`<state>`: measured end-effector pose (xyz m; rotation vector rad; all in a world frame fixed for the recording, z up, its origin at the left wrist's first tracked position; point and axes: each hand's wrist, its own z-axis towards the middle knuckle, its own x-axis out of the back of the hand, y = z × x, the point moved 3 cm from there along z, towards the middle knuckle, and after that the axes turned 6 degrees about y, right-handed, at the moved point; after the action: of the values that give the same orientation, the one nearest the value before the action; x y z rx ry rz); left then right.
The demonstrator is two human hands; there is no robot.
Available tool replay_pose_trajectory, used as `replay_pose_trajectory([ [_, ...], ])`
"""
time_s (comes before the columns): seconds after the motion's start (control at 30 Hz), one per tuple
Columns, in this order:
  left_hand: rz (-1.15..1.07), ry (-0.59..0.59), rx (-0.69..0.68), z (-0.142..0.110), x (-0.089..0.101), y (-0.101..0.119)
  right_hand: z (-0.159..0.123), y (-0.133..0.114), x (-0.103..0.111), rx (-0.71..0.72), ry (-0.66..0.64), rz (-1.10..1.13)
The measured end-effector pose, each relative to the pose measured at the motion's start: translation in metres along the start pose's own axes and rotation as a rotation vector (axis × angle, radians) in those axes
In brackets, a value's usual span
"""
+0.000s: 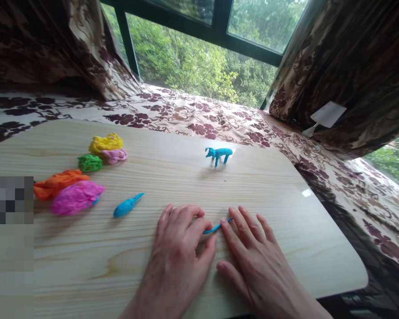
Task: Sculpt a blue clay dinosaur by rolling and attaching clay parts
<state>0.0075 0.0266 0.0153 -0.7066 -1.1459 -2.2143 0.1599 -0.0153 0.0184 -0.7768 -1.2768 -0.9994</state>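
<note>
On the pale wooden counter, a thin blue clay strand is lying before a four-legged blue clay figure. Leftward, a teardrop-shaped blue clay piece is resting beside a magenta clay lump; an orange clay lump, green lump, pale-pink lump and yellow lump are sitting behind that.

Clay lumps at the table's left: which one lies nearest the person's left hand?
The blue lump tapering to a thin tip is nearest the left hand; the magenta, orange, green, pale pink and yellow lumps lie farther away.
</note>
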Motion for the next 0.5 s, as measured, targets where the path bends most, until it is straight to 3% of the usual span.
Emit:
replay_pose_trajectory([
  [0.13,0.002,-0.005,-0.005,0.0,-0.001,-0.001,0.006,-0.002,0.0,-0.007,0.026,0.008],
  [0.33,0.008,0.008,-0.021,0.0,-0.001,0.0,-0.017,-0.002,0.004,0.064,0.055,-0.027],
  [0.5,0.026,-0.003,-0.022,-0.002,0.0,-0.003,-0.006,-0.005,0.007,0.043,0.008,0.022],
])
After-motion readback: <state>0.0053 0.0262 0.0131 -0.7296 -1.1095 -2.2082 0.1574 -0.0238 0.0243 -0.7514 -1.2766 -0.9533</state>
